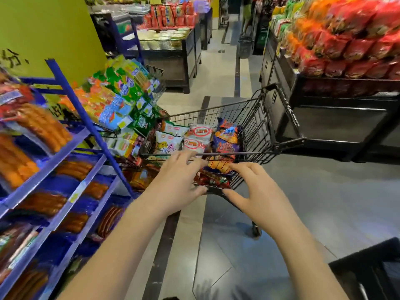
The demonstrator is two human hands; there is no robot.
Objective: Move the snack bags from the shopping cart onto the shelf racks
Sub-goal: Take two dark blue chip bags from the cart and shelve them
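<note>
Head: L hand [177,176], R hand [257,189] at 1 cart [256,118], 4 white bags [200,132].

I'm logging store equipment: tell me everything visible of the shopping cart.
The shopping cart is black wire mesh with a dark rim bar, upright on the tiled aisle floor, close beside the blue shelf rack. One caster shows beneath. White, purple and red snack bags lie in it. The left hand and right hand reach, spread open, over its near end.

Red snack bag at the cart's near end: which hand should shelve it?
Probably left: the left hand is at the red snack bag and nearer the blue shelf rack than the right hand.
</note>
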